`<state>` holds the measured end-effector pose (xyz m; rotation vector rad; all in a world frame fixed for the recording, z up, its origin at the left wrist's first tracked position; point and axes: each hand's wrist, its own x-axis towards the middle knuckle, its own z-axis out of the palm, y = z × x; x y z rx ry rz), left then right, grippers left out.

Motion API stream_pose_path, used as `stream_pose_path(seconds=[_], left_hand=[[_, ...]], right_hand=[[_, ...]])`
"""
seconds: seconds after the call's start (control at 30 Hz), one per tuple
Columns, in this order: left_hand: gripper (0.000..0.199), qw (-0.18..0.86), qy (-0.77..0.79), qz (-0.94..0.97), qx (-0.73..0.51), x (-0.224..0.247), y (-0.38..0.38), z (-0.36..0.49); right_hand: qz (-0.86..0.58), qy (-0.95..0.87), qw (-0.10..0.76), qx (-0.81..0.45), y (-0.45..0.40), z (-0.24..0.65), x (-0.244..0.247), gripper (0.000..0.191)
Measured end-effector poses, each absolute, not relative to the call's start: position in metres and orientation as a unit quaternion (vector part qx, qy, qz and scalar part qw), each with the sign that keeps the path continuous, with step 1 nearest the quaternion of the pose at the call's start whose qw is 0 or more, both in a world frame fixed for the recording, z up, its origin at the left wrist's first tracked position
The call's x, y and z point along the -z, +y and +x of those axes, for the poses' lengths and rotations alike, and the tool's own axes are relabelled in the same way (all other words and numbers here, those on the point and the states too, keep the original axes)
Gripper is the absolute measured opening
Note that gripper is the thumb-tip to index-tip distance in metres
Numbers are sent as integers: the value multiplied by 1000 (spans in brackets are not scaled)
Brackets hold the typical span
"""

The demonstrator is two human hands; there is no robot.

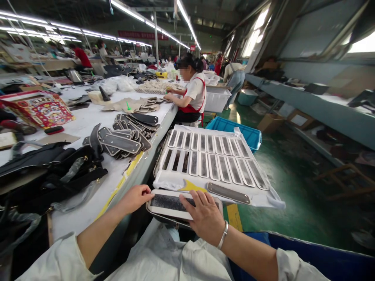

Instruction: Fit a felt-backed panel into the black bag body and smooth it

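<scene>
Close in front of me lies a strip piece (pixel 166 202) with a dark centre and a pale border, on top of a dark flat piece. My left hand (pixel 137 200) pinches its left end between thumb and fingers. My right hand (pixel 205 212), a bracelet at its wrist, lies with fingers spread over the right part of the strip. Just beyond is a white-covered board (pixel 175 177) with two rows of similar strips. A grey strap piece with rivets (pixel 228 192) rests on its near edge, beside a yellow patch (pixel 191 186).
On the white table (pixel 84 195) at left are a pile of grey strap pieces (pixel 121 142), black bags (pixel 52 171) and a red box (pixel 41 109). A seated person in a red apron (pixel 193 91) works farther off. A blue crate (pixel 234 130) stands behind the board.
</scene>
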<state>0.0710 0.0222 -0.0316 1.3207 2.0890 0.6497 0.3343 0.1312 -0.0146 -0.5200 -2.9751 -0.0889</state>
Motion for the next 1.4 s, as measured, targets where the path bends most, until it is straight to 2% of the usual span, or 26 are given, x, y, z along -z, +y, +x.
stream_pose_path(seconds=[0.5, 0.67, 0.87, 0.93, 1.0, 1.13, 1.23, 1.4], left_hand=[[34, 310, 779, 499, -216, 23, 25, 79], [33, 285, 786, 518, -181, 28, 34, 82], [54, 218, 796, 552, -121, 28, 32, 81], [55, 229, 771, 583, -115, 26, 22, 80], [46, 222, 723, 647, -93, 26, 9, 79], [19, 93, 651, 752, -46, 34, -12, 77], [27, 24, 622, 780, -61, 39, -16, 76], [22, 27, 586, 802, -118, 37, -14, 73]], right_hand=[[-99, -983, -66, -140, 153, 352, -9, 81], [-101, -962, -95, -236, 171, 345, -11, 76], [-97, -940, -138, -297, 197, 333, -13, 68], [-97, -940, -144, -293, 200, 329, -13, 66], [-95, -943, -147, -282, 201, 326, -13, 65], [-89, -965, -139, -204, 193, 321, -8, 69], [-85, -983, -132, -100, 183, 320, -3, 74], [-74, -991, -115, -7, 165, 321, 0, 70]])
